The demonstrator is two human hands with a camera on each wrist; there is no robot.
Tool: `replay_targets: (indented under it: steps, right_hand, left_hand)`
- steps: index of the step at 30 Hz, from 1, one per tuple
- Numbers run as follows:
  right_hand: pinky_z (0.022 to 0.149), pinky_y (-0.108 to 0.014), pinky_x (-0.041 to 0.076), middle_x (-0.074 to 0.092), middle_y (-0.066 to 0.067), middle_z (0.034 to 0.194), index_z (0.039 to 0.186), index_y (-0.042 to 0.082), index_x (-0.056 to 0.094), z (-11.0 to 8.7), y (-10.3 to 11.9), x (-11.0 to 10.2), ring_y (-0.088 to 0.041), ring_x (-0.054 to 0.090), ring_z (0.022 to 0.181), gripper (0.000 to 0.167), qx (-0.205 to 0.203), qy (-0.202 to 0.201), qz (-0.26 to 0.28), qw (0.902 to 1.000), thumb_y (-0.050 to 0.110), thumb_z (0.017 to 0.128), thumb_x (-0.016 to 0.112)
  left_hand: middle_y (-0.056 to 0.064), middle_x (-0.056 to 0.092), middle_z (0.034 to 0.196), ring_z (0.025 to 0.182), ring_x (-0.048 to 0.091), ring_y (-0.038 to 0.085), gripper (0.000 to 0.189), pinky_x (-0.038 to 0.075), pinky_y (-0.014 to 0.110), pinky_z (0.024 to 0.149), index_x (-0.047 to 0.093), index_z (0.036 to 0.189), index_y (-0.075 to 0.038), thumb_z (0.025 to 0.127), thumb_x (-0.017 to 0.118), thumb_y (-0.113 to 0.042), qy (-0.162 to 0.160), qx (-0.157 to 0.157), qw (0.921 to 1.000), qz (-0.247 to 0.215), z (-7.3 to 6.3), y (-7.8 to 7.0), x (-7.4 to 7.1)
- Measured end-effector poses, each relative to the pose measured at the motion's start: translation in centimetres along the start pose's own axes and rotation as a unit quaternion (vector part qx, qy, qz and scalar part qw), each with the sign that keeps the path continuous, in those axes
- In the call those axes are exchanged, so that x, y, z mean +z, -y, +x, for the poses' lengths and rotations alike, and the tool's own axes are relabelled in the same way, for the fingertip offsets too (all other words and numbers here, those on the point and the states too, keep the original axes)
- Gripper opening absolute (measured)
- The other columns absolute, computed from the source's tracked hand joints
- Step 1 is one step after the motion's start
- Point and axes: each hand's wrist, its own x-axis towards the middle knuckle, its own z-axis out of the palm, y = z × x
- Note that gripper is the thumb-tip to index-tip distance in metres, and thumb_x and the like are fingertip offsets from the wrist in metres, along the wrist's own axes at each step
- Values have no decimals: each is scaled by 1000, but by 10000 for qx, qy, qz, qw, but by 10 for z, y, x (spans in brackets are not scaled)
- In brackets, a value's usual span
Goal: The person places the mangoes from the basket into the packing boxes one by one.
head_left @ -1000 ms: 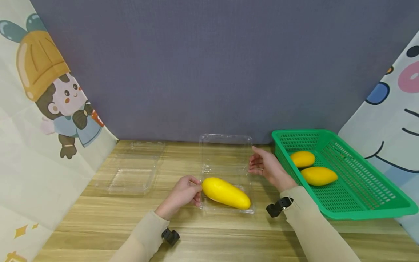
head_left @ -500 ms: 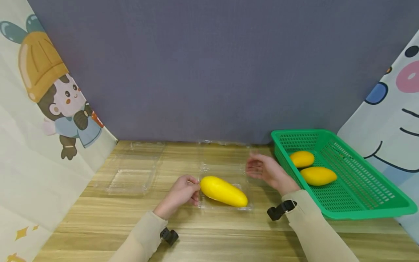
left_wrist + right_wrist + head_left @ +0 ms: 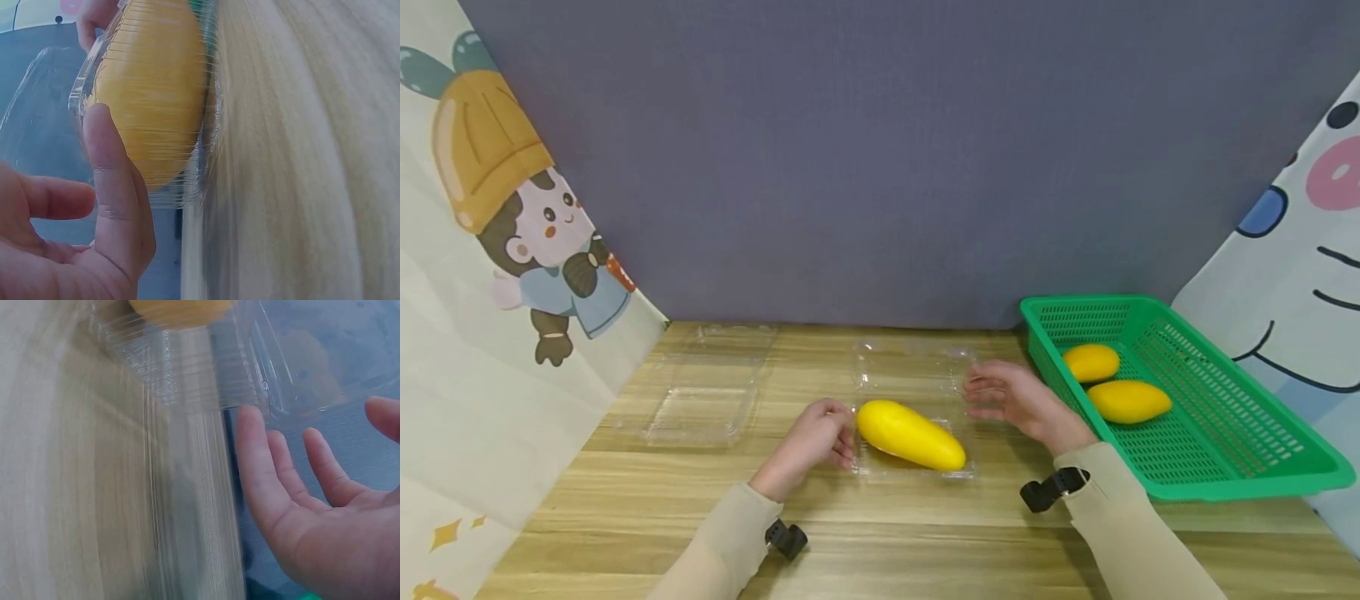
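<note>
A long yellow mango (image 3: 912,435) lies slantwise in the base of a clear plastic clamshell box (image 3: 871,463). Its hinged lid (image 3: 917,365) is raised behind the base. My left hand (image 3: 815,440) is at the box's left side; in the left wrist view, the straight index finger (image 3: 107,156) lies against the box wall, with the thumb apart from it. At the right side of the lid is my right hand (image 3: 1017,400), fingers loosely extended. The right wrist view has a fingertip (image 3: 251,422) close by the clear plastic; contact cannot be told.
A green basket (image 3: 1232,492) on the right holds two smaller mangoes (image 3: 1129,402). Another clear clamshell box (image 3: 700,415) lies unfolded on the left of the wooden table (image 3: 880,550). A grey-blue panel (image 3: 850,167) stands along the back.
The lid's far edge appears lower in the head view than before. My right hand has shifted slightly down with it, while the left hand stays at the box's left side.
</note>
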Motion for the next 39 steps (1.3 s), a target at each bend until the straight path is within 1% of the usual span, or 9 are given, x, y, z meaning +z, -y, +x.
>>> replay_targets:
  steps: [4,10,13,16,21,24,28,33,39]
  right_hand:
    - [91,-51,47,51,-23,115,120,-5,43,-3,-1,0,-44,49,110,41,79,16,-33,10000,25,94,53]
    - [89,-50,48,48,-28,118,115,3,41,-9,-3,2,-39,55,103,37,104,17,-118,9999,26,92,57]
    - [88,-50,49,45,-31,122,119,3,37,-12,-4,2,-37,56,100,39,146,45,-177,9997,25,92,55]
    - [88,-49,49,43,-33,123,127,-2,32,-15,-6,2,-37,57,99,46,188,158,-279,9993,21,93,52]
    - [86,-49,50,50,-26,113,131,-5,33,-18,-8,3,-37,57,98,49,246,273,-326,9988,15,91,53]
    - [85,-49,51,53,-16,101,127,-3,36,-20,-9,4,-35,59,94,44,295,289,-282,9987,17,92,53]
    - [84,-50,51,55,-8,91,125,-3,37,-21,-12,4,-32,61,89,45,365,256,-232,9987,21,92,56]
    - [83,-49,51,55,-7,92,126,-6,36,-22,-15,6,-27,60,86,50,514,181,-234,9982,21,90,57]
    - [79,-46,53,55,-9,92,122,-5,40,-22,-20,7,-25,60,83,41,610,187,-223,9977,20,92,54]
  left_hand:
    - [18,55,77,57,57,22,28,56,38,56,47,111,7,96,41,-15,-3,-18,10000,-47,-1,-1,-1]
    - [16,54,76,57,56,23,30,56,40,57,47,111,7,95,38,-16,77,-69,9998,-164,-2,-2,-2]
    - [16,54,75,56,56,23,37,56,40,56,47,110,7,99,35,-26,156,-106,9995,-243,-1,-2,-3]
    - [16,55,76,57,56,23,53,56,41,57,47,111,7,100,32,-43,241,-130,9992,-306,-1,-2,-4]
    - [16,55,77,58,56,23,69,56,42,59,46,112,6,95,30,-59,293,-222,9985,-402,-2,-3,-6]
    - [16,55,78,58,56,23,71,56,43,60,46,112,5,94,29,-62,304,-251,9983,-419,-2,-3,-6]
    - [16,55,78,59,57,24,73,56,43,60,46,113,5,93,30,-63,317,-285,9982,-424,-3,-3,-6]
    - [17,55,79,59,57,24,75,56,43,59,45,115,6,92,32,-64,326,-296,9982,-419,-2,-4,-7]
    - [16,55,76,57,57,24,65,56,42,58,45,116,6,95,36,-55,275,-341,9981,-425,-1,-3,-7]
